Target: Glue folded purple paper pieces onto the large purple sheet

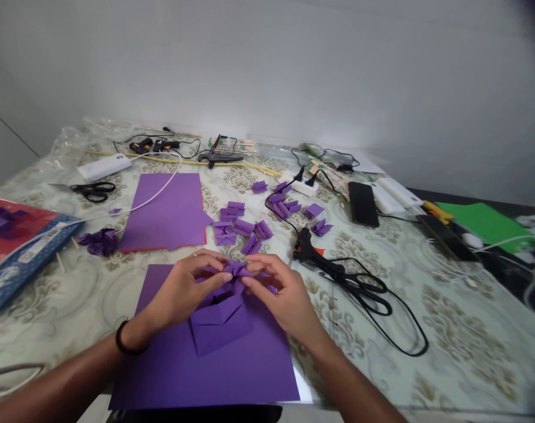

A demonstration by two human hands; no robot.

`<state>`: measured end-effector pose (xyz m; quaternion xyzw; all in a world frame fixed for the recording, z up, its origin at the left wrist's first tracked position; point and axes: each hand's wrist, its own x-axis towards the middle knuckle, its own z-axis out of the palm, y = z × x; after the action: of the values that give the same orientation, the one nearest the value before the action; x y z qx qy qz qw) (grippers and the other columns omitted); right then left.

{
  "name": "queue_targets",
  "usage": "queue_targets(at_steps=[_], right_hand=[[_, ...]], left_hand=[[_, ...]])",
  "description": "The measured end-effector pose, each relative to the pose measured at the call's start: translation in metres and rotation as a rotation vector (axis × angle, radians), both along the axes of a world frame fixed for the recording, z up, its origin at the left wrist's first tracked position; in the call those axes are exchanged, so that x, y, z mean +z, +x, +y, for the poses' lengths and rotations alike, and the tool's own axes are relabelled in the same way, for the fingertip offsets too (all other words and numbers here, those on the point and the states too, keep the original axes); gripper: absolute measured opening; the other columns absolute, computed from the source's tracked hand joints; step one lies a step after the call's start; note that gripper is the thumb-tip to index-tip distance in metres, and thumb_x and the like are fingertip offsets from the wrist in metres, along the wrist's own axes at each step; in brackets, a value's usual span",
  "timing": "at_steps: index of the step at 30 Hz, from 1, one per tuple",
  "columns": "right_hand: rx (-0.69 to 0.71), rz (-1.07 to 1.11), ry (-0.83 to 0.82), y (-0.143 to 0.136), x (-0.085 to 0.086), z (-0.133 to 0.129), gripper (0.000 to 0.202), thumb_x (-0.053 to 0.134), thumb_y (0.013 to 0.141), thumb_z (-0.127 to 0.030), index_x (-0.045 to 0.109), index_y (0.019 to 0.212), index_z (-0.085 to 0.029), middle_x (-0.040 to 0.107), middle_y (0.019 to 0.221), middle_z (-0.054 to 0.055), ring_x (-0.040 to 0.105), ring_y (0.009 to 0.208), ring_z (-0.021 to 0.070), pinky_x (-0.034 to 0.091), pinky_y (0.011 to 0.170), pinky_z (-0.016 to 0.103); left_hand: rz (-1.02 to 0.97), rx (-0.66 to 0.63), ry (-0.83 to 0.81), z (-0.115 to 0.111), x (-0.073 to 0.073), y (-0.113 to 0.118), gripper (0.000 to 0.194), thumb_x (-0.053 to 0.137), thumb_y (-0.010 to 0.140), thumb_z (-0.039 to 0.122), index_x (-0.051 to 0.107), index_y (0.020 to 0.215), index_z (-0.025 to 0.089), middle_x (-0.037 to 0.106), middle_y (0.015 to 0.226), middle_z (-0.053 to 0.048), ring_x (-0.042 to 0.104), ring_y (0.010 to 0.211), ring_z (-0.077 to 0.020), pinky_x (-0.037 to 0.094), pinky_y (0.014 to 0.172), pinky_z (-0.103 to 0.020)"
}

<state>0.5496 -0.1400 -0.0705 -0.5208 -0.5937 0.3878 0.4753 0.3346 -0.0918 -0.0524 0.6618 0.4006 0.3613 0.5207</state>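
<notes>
My left hand (192,285) and my right hand (278,294) pinch a folded purple paper piece (236,270) between thumbs and fingertips from its two sides. Just below it is a larger folded purple paper form (218,323) with creased flaps; whether the two are joined I cannot tell. Both rest over a flat purple sheet (197,382) at the near table edge. Beyond my fingers lie several small folded purple paper units (243,228). A black glue gun (313,252) with its cord lies to the right of my right hand, touching black-handled scissors (368,288).
Stacked purple sheets (161,205) lie behind my left hand, beside crumpled purple paper (98,241) and a second pair of scissors (93,191). A power strip (300,183), a black phone (363,204) and green sheets (478,223) are farther right. Cords cross the patterned tabletop.
</notes>
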Motion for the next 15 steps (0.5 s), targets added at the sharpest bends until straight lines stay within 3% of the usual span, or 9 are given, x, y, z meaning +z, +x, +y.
queue_targets(at_steps=[4,10,13,15], right_hand=[[0.031,0.078,-0.049,0.0002,0.0017,0.0021,0.031,0.079,0.088,-0.030,0.071,0.118,-0.026,0.072,0.094,0.002,0.072,0.076,0.0155,0.060,0.072,0.028],[0.109,0.087,-0.079,-0.0005,0.0091,0.0050,0.021,0.074,0.092,-0.036,0.073,0.108,-0.024,0.068,0.085,0.001,0.065,0.072,0.0151,0.056,0.068,0.027],[0.116,0.038,-0.069,-0.0016,0.0064,0.0062,0.019,0.073,0.093,-0.040,0.073,0.091,-0.021,0.067,0.082,0.001,0.063,0.071,0.0150,0.052,0.065,0.026],[0.121,0.020,-0.073,-0.0016,0.0020,0.0081,0.022,0.073,0.092,-0.041,0.069,0.084,-0.021,0.065,0.077,-0.001,0.061,0.069,0.0148,0.051,0.064,0.026]], left_hand=[[-0.049,-0.035,-0.176,-0.0020,-0.0020,0.0004,0.018,0.077,0.087,0.034,0.069,0.087,0.017,0.073,0.079,-0.002,0.067,0.072,-0.0151,0.054,0.068,-0.025],[-0.140,0.018,-0.137,-0.0021,0.0029,0.0007,0.023,0.083,0.080,0.026,0.068,0.095,0.018,0.067,0.077,0.002,0.064,0.070,-0.0123,0.053,0.068,-0.023],[-0.111,-0.069,-0.208,-0.0010,0.0036,0.0000,0.032,0.083,0.081,0.028,0.070,0.108,0.018,0.067,0.079,0.001,0.064,0.070,-0.0133,0.053,0.068,-0.025],[-0.057,-0.144,-0.243,0.0002,0.0012,-0.0005,0.026,0.081,0.083,0.033,0.072,0.101,0.017,0.068,0.079,0.000,0.063,0.071,-0.0144,0.052,0.067,-0.026]])
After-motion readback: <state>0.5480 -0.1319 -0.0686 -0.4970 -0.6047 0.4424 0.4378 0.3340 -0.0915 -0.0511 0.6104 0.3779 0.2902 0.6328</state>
